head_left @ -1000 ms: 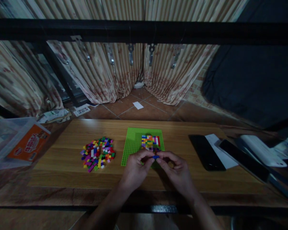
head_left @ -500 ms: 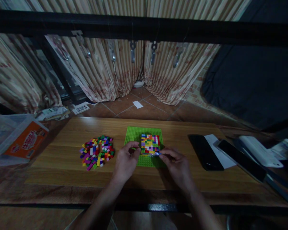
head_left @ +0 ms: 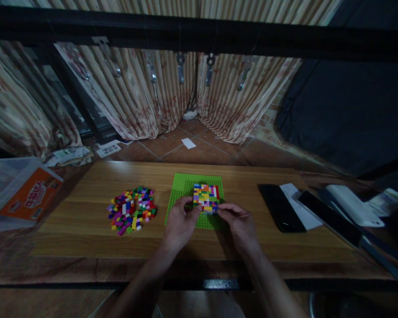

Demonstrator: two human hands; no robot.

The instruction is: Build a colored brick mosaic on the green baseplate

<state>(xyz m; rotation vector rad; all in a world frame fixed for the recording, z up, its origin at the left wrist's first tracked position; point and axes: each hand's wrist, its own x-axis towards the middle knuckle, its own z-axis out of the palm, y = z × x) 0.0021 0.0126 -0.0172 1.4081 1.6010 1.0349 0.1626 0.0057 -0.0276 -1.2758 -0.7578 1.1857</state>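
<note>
Apparently, a brick is being fitted to the block [head_left: 205,195] on the baseplate [head_left: 181,187], centre frame, calling for careful alignment. The left hand [head_left: 183,221], half curled, touches its lower left; the right hand [head_left: 240,224] pinches at its lower right, grip unclear. At far left, the box's [head_left: 23,170] contents are indistinct.

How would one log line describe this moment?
left hand: left side of brick block | right hand: its near-right corner | green baseplate: beneath
</note>
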